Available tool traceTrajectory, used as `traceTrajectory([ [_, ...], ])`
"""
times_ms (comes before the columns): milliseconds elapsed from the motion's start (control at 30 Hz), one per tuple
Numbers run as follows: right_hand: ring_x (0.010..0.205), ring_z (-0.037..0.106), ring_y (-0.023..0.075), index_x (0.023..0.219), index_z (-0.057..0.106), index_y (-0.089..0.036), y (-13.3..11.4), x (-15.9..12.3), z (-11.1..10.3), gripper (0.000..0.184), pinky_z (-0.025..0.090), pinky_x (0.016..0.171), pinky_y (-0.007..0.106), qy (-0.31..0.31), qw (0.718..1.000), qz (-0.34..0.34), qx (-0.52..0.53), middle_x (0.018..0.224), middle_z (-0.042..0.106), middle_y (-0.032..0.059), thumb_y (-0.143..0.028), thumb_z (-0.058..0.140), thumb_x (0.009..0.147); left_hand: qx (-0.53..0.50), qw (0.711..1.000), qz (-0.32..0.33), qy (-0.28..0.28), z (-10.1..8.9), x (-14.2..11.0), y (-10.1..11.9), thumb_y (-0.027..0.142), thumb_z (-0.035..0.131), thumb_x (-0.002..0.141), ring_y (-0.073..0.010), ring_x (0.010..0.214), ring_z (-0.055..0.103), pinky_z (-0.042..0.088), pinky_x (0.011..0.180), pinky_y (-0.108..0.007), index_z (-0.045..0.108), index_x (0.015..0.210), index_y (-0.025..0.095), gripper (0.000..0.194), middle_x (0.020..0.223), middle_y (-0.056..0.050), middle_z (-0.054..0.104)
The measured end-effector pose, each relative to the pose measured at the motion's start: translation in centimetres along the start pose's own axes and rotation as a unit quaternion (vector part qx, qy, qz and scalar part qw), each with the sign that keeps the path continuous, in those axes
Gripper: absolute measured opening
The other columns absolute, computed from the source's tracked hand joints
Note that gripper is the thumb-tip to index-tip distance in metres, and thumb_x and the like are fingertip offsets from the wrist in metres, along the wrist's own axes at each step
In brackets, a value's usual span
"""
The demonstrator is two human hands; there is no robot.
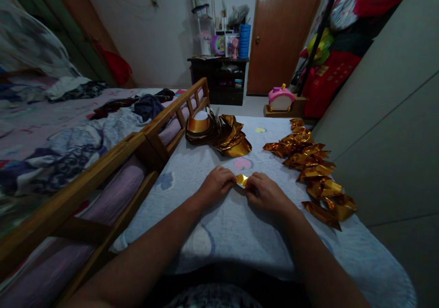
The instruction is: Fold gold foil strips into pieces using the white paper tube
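A small piece of gold foil paper [242, 179] lies between my two hands on the pale blue mat [226, 225]. My left hand [216, 184] has its fingers curled onto the paper's left end. My right hand [265, 190] pinches its right end. Both hands rest on the mat. A stack of flat gold foil sheets [222, 134] lies further away, left of centre. A row of several folded gold foil pieces [313, 171] runs along the mat's right side.
A wooden bed rail [137, 148] borders the mat on the left, with a bed and bedding [61, 130] beyond. A grey wardrobe wall [387, 130] stands on the right. A pink toy [280, 98], a dark cabinet [219, 82] and a brown door [281, 34] are ahead.
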State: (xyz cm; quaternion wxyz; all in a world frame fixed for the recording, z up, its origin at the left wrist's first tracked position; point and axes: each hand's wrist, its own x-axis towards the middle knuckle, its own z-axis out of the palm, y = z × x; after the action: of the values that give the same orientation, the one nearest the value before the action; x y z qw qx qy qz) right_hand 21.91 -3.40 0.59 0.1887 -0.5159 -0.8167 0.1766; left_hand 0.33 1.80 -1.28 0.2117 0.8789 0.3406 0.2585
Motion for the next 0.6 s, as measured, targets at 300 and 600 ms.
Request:
traceTrajectory([
  [300, 0.078, 0.054, 0.0178, 0.081, 0.064, -0.018, 0.61, 0.32, -0.14, 0.016, 0.039, 0.073, 0.029, -0.012, 0.999, 0.033, 0.021, 0.083, 0.061, 0.0049, -0.013, 0.054, 0.092, 0.031, 0.999, -0.014, -0.031, 0.21, -0.09, -0.04, 0.022, 0.057, 0.094, -0.0221, 0.089, 0.056, 0.044, 0.086, -0.037, 0.069, 0.095, 0.018, 0.013, 0.090, -0.007, 0.068],
  [600, 0.077, 0.051, 0.0171, 0.082, 0.061, -0.019, 0.75, 0.10, 0.27, 0.014, 0.037, 0.071, 0.028, -0.004, 1.000, 0.021, 0.020, 0.081, 0.059, 0.0028, -0.005, 0.058, 0.079, 0.025, 0.998, -0.006, -0.051, 0.03, -0.08, 0.08, 0.017, 0.062, 0.087, -0.0204, 0.088, 0.056, 0.042, 0.085, -0.035, 0.068, 0.086, 0.019, 0.007, 0.088, -0.004, 0.067],
])
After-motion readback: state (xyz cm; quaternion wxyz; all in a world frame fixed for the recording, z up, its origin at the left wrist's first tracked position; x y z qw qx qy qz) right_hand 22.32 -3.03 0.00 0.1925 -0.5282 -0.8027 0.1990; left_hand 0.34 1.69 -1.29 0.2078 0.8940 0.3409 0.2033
